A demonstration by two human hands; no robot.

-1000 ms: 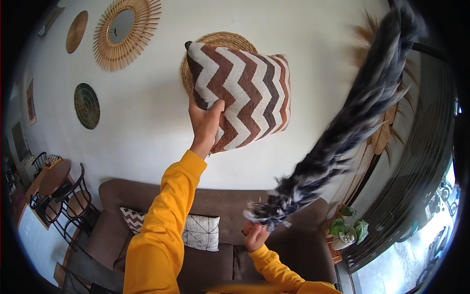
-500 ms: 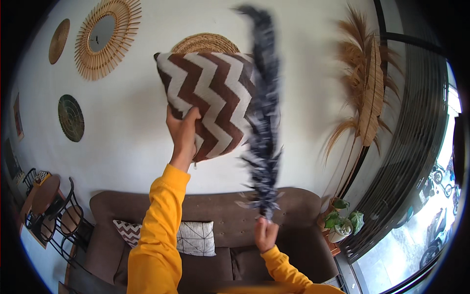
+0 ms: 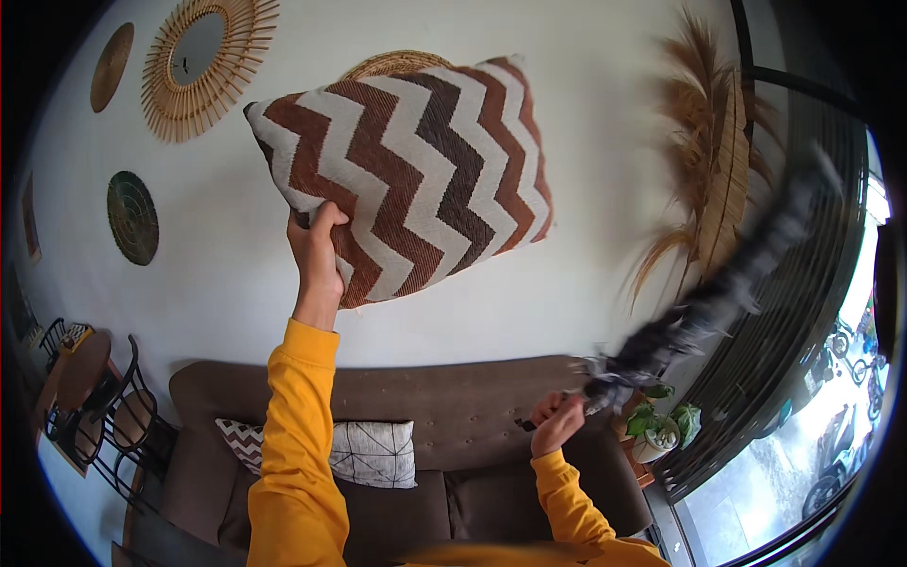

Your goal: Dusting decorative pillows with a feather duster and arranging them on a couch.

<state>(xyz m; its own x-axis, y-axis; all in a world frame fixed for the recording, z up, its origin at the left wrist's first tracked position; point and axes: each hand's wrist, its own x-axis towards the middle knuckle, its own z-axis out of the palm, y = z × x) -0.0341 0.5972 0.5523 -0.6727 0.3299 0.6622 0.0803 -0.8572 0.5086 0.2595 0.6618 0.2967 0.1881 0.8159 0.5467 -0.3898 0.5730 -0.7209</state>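
Swung away to the right since half a second earlier, the feather duster (image 3: 704,307) has been carried clear of the cushion's front, and the zigzag cushion (image 3: 416,180) has been shifted a little to the left. By the left hand (image 3: 318,248), the cushion is gripped at its near left corner, with the thumb laid on the front face; the other fingers are mostly hidden behind it. By the right hand (image 3: 557,425), the duster is clenched at its handle, the dark end of which is seen poking out to the left of the fist. The dark grey plumage is tilted away to the right, blurred, and held well apart from the cushion.

The cushion is held up before the far wall, and a woven round hanging (image 3: 395,62) is partly covered by it. Under both arms is seen the brown sofa (image 3: 397,406), on whose left part a white line-patterned cushion (image 3: 378,455) and a small zigzag cushion (image 3: 240,442) are placed. On the far left wall, a sunburst mirror (image 3: 198,52) and a green disc (image 3: 132,217) are hung. To the right are found dried plumes (image 3: 723,180) and a potted plant (image 3: 656,437).
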